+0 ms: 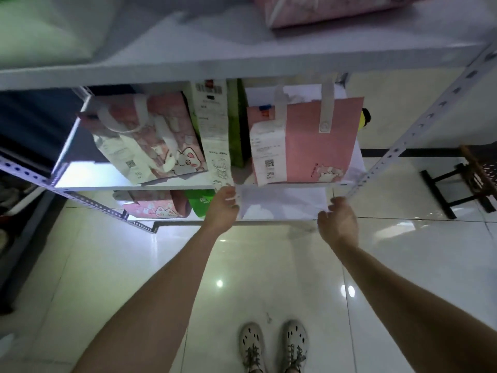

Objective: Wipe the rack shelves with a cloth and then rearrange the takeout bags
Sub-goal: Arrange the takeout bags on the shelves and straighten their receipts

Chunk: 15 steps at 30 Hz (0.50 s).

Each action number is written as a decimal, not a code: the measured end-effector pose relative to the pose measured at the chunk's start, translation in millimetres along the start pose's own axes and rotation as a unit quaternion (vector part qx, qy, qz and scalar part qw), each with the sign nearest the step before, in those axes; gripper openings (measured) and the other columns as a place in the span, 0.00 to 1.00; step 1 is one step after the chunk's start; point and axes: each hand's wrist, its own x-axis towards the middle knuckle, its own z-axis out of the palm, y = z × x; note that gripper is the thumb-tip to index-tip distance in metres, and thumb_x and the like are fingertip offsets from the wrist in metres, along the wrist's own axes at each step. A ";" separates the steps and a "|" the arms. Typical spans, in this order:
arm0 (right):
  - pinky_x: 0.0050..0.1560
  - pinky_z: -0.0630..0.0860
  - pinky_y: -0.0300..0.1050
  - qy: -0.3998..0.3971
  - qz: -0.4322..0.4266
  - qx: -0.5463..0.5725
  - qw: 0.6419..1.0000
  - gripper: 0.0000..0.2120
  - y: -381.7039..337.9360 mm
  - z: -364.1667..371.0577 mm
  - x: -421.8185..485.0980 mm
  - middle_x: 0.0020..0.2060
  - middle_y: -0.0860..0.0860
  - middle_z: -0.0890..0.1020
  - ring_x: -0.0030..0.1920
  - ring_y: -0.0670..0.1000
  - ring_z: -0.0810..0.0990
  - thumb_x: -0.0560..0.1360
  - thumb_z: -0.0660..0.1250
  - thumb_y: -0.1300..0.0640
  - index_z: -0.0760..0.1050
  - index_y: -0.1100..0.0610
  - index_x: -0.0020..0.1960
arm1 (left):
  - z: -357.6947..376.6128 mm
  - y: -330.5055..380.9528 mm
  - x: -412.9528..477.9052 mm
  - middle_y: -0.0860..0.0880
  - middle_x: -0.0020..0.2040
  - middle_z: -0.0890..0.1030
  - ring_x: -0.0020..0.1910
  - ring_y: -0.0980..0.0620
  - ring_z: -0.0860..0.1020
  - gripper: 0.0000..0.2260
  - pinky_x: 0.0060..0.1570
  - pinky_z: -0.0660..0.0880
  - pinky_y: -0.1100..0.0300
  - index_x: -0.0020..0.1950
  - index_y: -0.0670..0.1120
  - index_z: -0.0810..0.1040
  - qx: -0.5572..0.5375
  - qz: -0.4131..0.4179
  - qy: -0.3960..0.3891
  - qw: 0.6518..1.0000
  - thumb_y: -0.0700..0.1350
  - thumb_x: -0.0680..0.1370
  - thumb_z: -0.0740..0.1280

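A white cloth [282, 203] hangs stretched flat in front of the lower part of the rack. My left hand [223, 208] pinches its left edge and my right hand [338, 222] grips its right edge. Just above the cloth runs the front edge of the middle shelf [113, 188]. That shelf carries a pink takeout bag [320, 138] with white handles on the right, a pink cat-print bag [158, 135] on the left, and a green bag [236, 125] between them. Long receipts hang from the bags. The bottom shelf holds another pink bag [158, 208] and a green bag [200, 203].
The top shelf [215, 47] holds a pink bag [322, 9] at the right and a pale bag at the left. Perforated grey uprights [419, 122] frame the rack. A dark stool frame [451, 184] stands on the glossy tile floor at right. My shoes [274, 345] are below.
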 end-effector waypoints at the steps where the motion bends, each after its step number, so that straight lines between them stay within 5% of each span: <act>1: 0.60 0.77 0.49 -0.030 -0.004 -0.013 0.999 0.19 -2.0 10.6 -16.8 0.62 0.58 0.84 0.61 0.61 0.83 0.79 0.66 0.62 0.74 0.58 0.69 | -10.4 -9.2 -10.3 0.42 0.70 0.80 0.67 0.40 0.81 0.22 0.65 0.80 0.49 0.76 0.42 0.74 -0.007 -0.009 -0.004 1.000 0.32 0.81 0.68; 4: 0.50 0.79 0.46 -0.125 -0.065 -0.060 0.988 0.09 -27.8 49.3 -61.6 0.53 0.57 0.86 0.52 0.60 0.84 0.82 0.64 0.60 0.79 0.57 0.60 | -47.7 -38.8 -29.6 0.42 0.68 0.82 0.63 0.38 0.83 0.20 0.64 0.80 0.45 0.72 0.42 0.77 -0.013 -0.036 0.014 0.999 0.31 0.80 0.68; 7: 0.53 0.79 0.47 -0.215 -0.125 -0.086 0.965 0.08 -78.1 90.0 -91.6 0.54 0.54 0.85 0.55 0.57 0.84 0.83 0.66 0.55 0.78 0.55 0.61 | -96.0 -64.2 -35.2 0.47 0.65 0.84 0.62 0.42 0.83 0.19 0.64 0.79 0.47 0.70 0.45 0.79 -0.001 -0.057 0.059 0.997 0.33 0.80 0.68; 10: 0.64 0.78 0.49 -0.237 -0.153 -0.039 0.959 0.16 -137.5 126.3 -103.9 0.64 0.54 0.83 0.63 0.56 0.82 0.82 0.70 0.53 0.76 0.55 0.68 | -144.9 -86.2 -24.6 0.47 0.62 0.84 0.62 0.43 0.83 0.17 0.65 0.79 0.49 0.69 0.44 0.78 -0.005 -0.054 0.108 0.993 0.35 0.80 0.70; 15: 0.73 0.74 0.56 -0.164 -0.160 -0.007 0.973 0.34 -225.3 173.8 -86.7 0.76 0.55 0.72 0.72 0.57 0.77 0.81 0.73 0.52 0.62 0.55 0.82 | -217.9 -98.3 30.8 0.44 0.67 0.81 0.63 0.44 0.82 0.25 0.58 0.79 0.50 0.75 0.43 0.70 -0.010 -0.029 0.197 0.980 0.45 0.81 0.75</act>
